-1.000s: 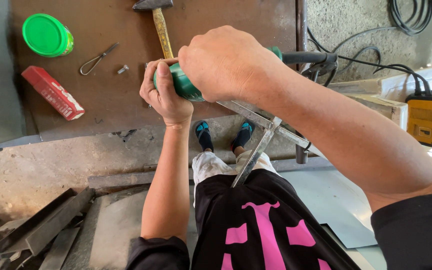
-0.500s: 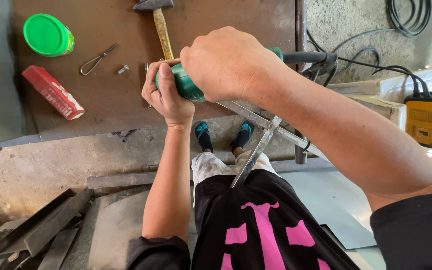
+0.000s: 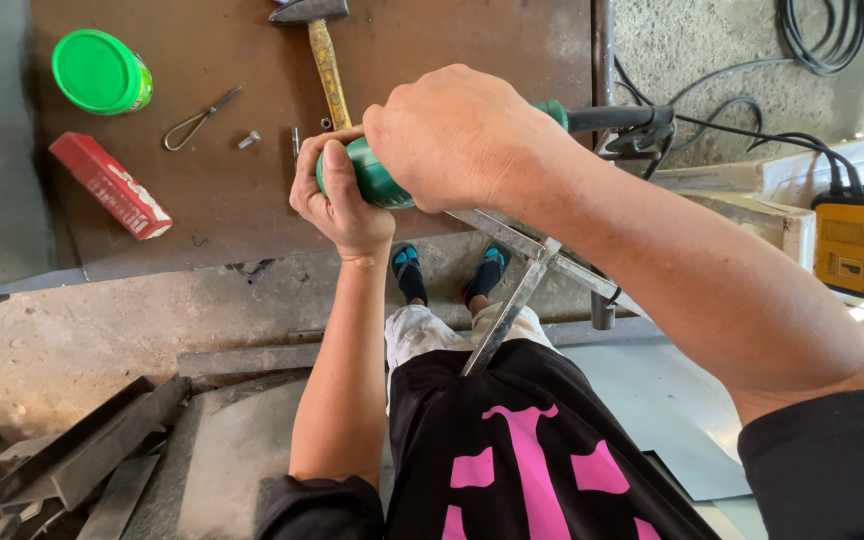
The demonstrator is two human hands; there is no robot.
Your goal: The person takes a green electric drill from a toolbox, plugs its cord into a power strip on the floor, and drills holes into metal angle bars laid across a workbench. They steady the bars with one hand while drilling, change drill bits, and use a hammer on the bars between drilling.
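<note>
Barely shifted, both hands (image 3: pixel 402 165) grip green tool (image 3: pixel 367 180); its head seems hidden.

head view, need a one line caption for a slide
Both hands, left hand and right hand, grip a green power tool over a rusty workbench beside a hammer.

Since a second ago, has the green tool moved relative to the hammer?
No. The green tool stays just below the hammer handle's end, near the table front edge, left hand and right hand clamped on it.
</note>
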